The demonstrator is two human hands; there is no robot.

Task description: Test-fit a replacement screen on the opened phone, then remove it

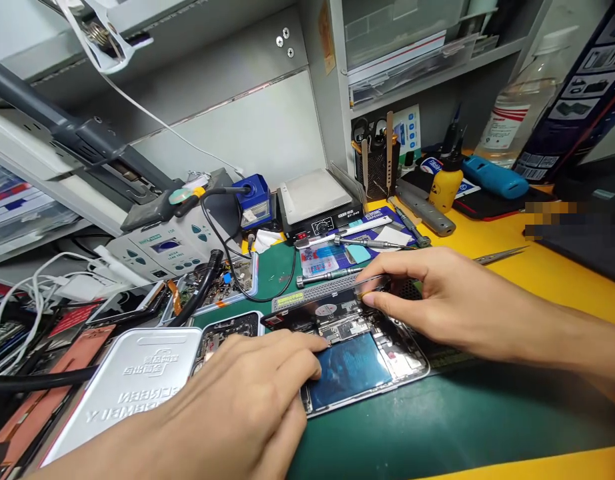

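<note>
Phone (355,367), opened, lies on a green mat (367,433) on the tabletop (577,267); the left hand (257,387) rests on it, apparently steadying it, grip unclear. The right hand (437,293) pinches the raised screen (305,315), seemingly keeping the insides reachable. Screwdrivers (375,243) lie behind.

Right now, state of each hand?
Left hand: on the opened phone; can't tell whether it grips.
Right hand: closed, pinching the raised panel.
</note>
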